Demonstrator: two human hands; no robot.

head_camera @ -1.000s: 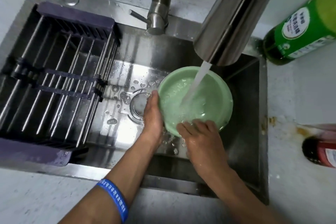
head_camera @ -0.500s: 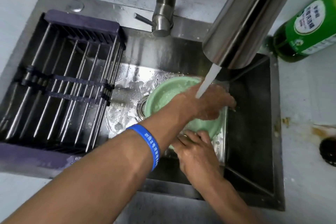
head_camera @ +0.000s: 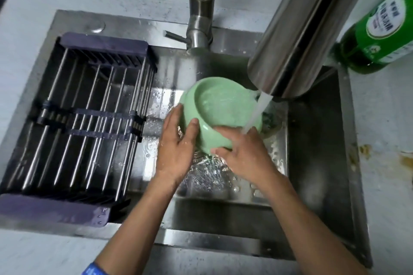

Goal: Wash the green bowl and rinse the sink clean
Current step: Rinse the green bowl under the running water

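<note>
The green bowl (head_camera: pixel 220 109) is turned bottom-up over the steel sink (head_camera: pixel 317 140), its foot ring facing me. My left hand (head_camera: pixel 176 147) grips its left side, thumb on the outer wall. My right hand (head_camera: pixel 243 154) holds the near right edge, fingers spread over the wall. Water runs from the big steel faucet spout (head_camera: pixel 297 35) and lands on the bowl's right rim and my right hand. The bowl's inside is hidden.
A dark drying rack (head_camera: pixel 89 118) with metal bars fills the sink's left half. The faucet base and lever (head_camera: pixel 199 29) stand at the back. A green bottle (head_camera: pixel 384 29) lies on the counter at the right. Brown stains (head_camera: pixel 366 152) mark the right counter.
The bowl has been flipped bottom-up. My left hand has come out from inside the bowl back to its left side. The right hand stays at the near edge.
</note>
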